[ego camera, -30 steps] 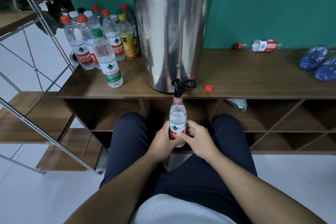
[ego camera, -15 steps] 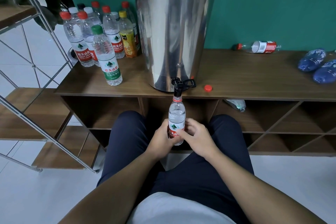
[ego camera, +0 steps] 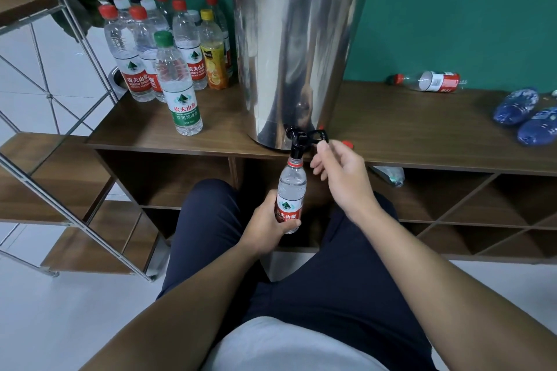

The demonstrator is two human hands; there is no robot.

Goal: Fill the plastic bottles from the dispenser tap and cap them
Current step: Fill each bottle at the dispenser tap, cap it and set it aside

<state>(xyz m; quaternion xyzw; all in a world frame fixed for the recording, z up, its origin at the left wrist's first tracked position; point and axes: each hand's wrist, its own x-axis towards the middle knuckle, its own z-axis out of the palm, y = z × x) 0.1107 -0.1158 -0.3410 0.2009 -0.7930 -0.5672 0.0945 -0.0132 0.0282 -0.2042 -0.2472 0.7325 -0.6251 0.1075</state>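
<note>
A tall steel dispenser [ego camera: 297, 48] with a black lid stands on the wooden shelf top [ego camera: 407, 126]. Its black tap [ego camera: 297, 141] hangs over the shelf's front edge. My left hand [ego camera: 265, 227] grips the lower half of an uncapped clear bottle with a red label [ego camera: 291, 190], holding it upright with its mouth right under the spout. My right hand [ego camera: 343, 173] is raised beside the tap, fingers loosely curled and empty, fingertips just below the tap's lever [ego camera: 318, 135]. A red cap [ego camera: 348, 144] lies on the shelf, partly hidden behind that hand.
Several capped bottles [ego camera: 168, 48] stand in a cluster left of the dispenser, a green-capped one [ego camera: 177, 84] in front. A red-labelled bottle [ego camera: 428, 81] lies at the back right, crushed blue bottles [ego camera: 527, 114] at the far right. Another bottle [ego camera: 388, 175] lies in a cubby. A metal frame [ego camera: 60, 99] rises on the left.
My right hand has let go of the bottle and risen to the tap lever. My left hand alone keeps the bottle under the spout.
</note>
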